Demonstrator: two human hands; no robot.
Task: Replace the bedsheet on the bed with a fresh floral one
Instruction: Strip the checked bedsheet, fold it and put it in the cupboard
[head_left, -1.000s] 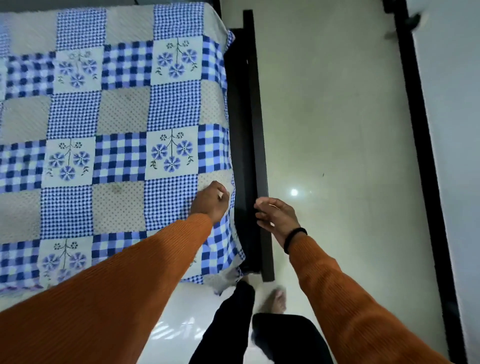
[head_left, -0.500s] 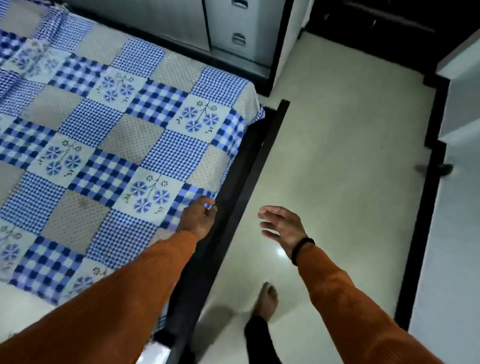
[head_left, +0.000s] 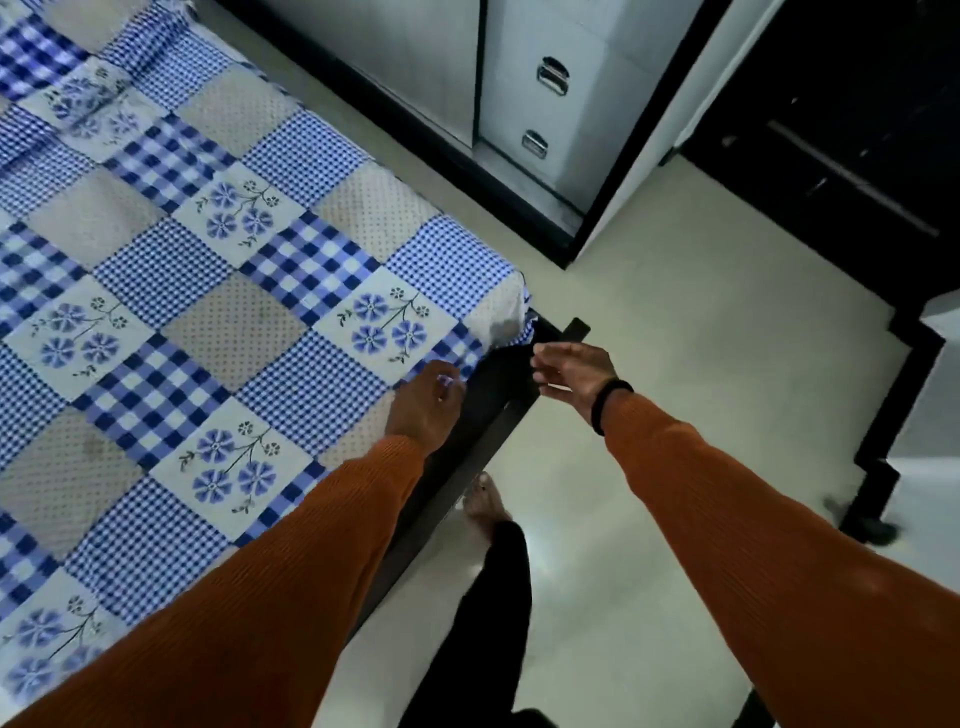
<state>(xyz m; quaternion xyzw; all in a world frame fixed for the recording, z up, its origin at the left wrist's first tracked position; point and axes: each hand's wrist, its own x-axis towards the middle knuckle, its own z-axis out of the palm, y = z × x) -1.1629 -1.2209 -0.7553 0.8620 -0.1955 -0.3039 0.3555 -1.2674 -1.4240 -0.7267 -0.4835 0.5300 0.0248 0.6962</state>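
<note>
Bedsheet (head_left: 218, 312), blue-check floral patchwork, spread flat over bed, corner draped at dark frame (head_left: 498, 395). Left hand (head_left: 428, 405) on sheet's edge near that corner, fingers curled, pinching fabric. Right hand (head_left: 574, 376) just beside corner, off the sheet, fingers loose, holding nothing.

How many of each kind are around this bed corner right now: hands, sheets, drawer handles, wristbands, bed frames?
Hands in orange sleeves: 2, left hand at the sheet edge, right hand
Blue-and-white checked patchwork bedsheet: 1
Shiny metal drawer handles: 2
Black wristband: 1
Dark bed frame: 1
Total: 7
</note>
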